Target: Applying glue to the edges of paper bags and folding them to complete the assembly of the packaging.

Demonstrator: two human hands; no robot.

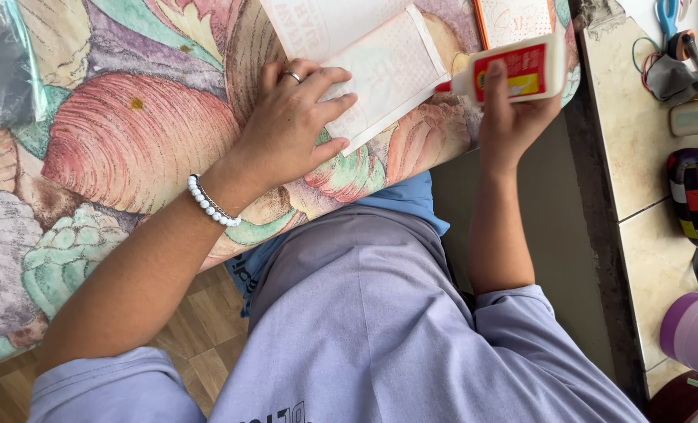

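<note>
Here your right hand (513, 117) has a closed grip around a white glue bottle (521, 70) with a red label, and you hold it on its side. Its red nozzle (441, 87) points to the left and comes just to the right edge of the white paper sheet (388, 74), which lies on the tabletop (114, 133) with the shell-patterned cloth. I cannot see any glue on the paper, so I judge that the gluing is only about to start; whether the nozzle already touches the sheet, I cannot tell.

Your left hand (290, 121) lies flat and open on the lower left part of the sheet and presses it down; it grips nothing. You wear a ring on this hand and a white bead bracelet (210, 202) at the wrist.

Above the bottle there is an orange-edged card (513, 17). Further right, on the stone ledge (623, 117), you have blue-handled scissors (666, 14), a checkered pouch (697, 196) and a purple tape roll (694, 333).
</note>
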